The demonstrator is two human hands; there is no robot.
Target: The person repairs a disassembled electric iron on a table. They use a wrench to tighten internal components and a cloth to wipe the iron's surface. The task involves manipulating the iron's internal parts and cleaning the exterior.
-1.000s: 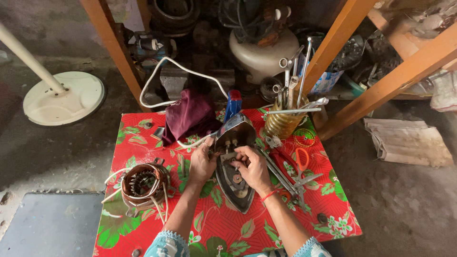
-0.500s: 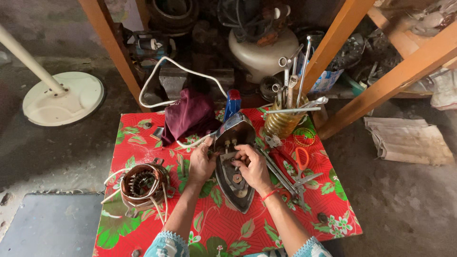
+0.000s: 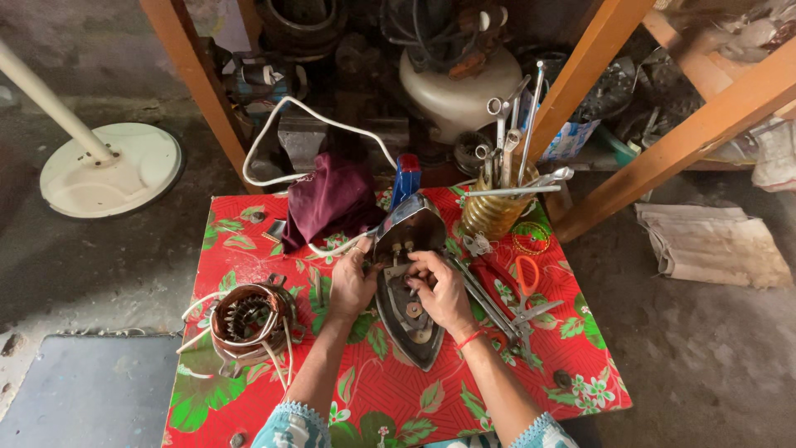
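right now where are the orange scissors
In the head view the orange-handled scissors lie on the red flowered tablecloth, just right of the right hand and the opened iron, below the brass tool holder.

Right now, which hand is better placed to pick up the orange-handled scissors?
Right. The right hand rests on the opened clothes iron just beside the scissors; the left hand lies on the iron's far side.

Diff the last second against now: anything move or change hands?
Nothing visibly changed. Left hand and right hand stay on the opened clothes iron; the copper-wound motor stator, maroon cloth and orange-handled scissors lie where they were.
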